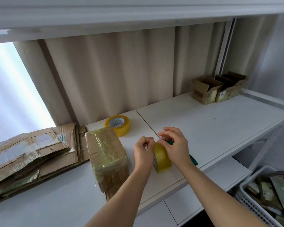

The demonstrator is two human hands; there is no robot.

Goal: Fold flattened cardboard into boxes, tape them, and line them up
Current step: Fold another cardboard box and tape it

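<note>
Both hands at frame centre on a yellow-tinted roll of clear packing tape (162, 158), standing on edge on the white worktop (211, 128). Left hand (143, 150) fingers curled, pinching at roll's top edge; right hand (174, 145) fingers curled over roll. Taped brown cardboard box (107, 154) just left of hands. Flattened cardboard stack (33, 153) far left. 2nd tape roll (118, 122) lies flat behind box. Two open boxes (218, 87) upper right.
</note>
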